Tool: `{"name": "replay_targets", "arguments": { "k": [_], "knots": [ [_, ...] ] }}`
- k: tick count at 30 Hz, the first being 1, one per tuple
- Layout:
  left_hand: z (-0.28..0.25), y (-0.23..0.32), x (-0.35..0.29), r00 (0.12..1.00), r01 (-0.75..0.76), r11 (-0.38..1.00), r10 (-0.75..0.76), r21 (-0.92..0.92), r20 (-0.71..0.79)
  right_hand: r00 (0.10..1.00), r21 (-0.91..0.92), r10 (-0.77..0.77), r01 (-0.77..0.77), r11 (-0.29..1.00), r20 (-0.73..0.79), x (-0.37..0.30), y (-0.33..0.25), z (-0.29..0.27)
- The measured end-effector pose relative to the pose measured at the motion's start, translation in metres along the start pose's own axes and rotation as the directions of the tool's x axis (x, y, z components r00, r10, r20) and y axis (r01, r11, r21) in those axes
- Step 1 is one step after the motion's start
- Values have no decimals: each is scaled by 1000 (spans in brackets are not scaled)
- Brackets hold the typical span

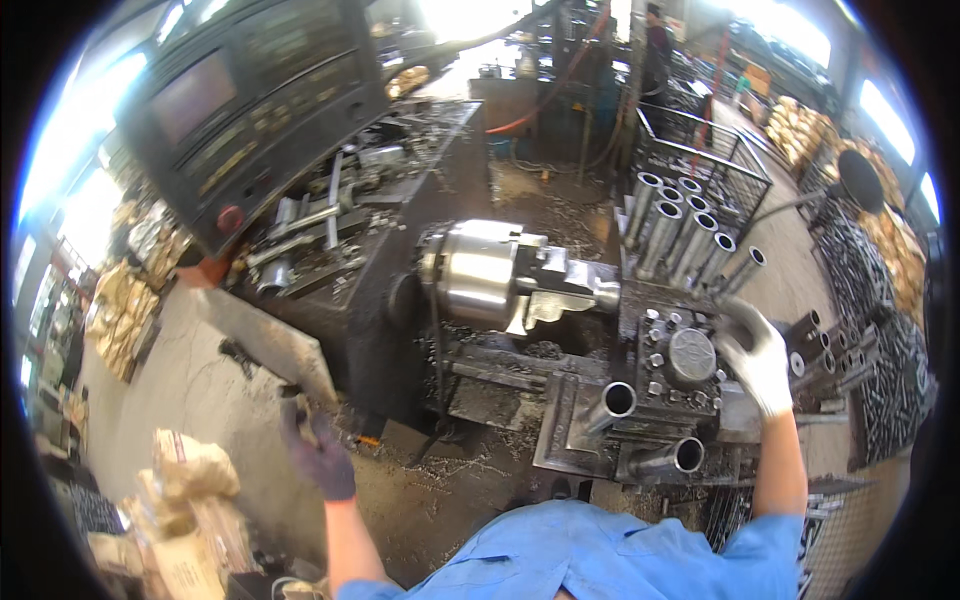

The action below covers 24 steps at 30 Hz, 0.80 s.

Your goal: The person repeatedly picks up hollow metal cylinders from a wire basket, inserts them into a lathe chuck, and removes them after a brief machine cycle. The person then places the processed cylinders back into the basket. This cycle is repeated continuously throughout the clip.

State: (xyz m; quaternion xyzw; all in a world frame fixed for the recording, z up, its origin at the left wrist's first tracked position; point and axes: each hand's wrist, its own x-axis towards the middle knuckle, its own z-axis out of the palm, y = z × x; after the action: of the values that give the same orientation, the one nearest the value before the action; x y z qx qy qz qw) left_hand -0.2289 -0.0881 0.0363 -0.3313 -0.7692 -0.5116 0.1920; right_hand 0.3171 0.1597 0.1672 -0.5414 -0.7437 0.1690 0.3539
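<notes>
My left hand [318,455], in a dark glove, hangs at the lower left with its fingers apart and nothing seen in them. It is just below the end of a grey metal panel [268,338]. My right hand [757,355], in a white glove with stained fingertips, is bent beside the square tool post [690,358]. Its fingers are blurred and partly hidden, so a grip cannot be made out. A tilted metal tube [742,268] lies just beyond those fingers. At centre is a shiny lathe chuck [480,268] with stepped jaws [552,290].
Several steel tubes [664,232] stand behind the tool post. Two more, an upper tube [608,405] and a lower tube [672,458], rest nearer me. A control panel [250,100] fills the upper left. Wrapped sacks [190,490] are at lower left, a wire basket [705,150] farther back.
</notes>
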Motion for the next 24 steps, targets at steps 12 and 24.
{"name": "replay_targets", "arguments": {
  "k": [12,24],
  "knots": [
    [124,125,310,922,-262,666,-43,699,386,956,17,274,-274,962,-109,-188,29,-36],
    [10,54,-219,209,24,977,-212,211,955,947,238,199,-260,936,252,-197,84,10]
  ]
}}
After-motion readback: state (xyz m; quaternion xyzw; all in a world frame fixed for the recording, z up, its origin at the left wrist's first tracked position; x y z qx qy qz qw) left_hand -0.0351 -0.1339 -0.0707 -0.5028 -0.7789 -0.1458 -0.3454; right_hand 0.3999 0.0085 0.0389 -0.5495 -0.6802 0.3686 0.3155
